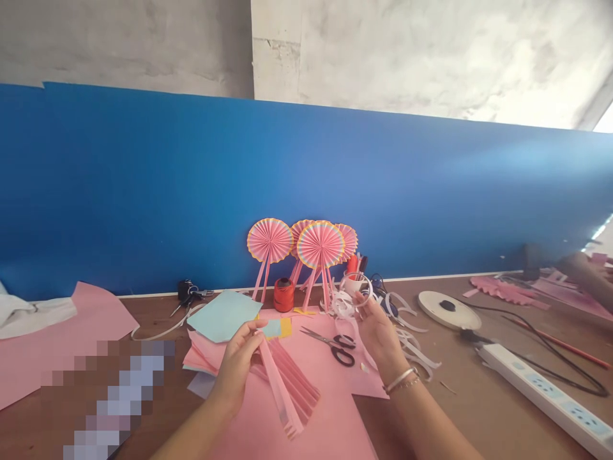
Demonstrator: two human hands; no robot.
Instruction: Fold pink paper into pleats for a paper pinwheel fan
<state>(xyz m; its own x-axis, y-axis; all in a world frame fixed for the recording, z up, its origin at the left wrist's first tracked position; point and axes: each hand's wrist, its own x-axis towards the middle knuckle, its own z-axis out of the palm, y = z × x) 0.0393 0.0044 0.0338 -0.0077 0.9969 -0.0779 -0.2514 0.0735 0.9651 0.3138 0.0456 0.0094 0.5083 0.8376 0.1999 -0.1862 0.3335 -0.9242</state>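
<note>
My left hand [240,364] pinches the top end of a folded pink paper fan [295,391], its pleats hanging down and spread to the right. A thin white tape ring [364,300] is gripped in the fingertips of my right hand [378,329], tilted up above the table. Black-handled scissors [341,350] lie between the hands on a pink paper sheet [330,415]. Beyond them, several round pleated pink fans with striped rims, such as the front one [320,245], stand on strip legs against the blue panel.
A red thread spool [283,295] stands behind a light blue paper stack [224,316]. Curled white strips [412,345] lie right of my right hand. Farther right are a round cream disc [447,310], a power strip [546,390] and a dark cable [569,367]. Keys [190,294] lie left.
</note>
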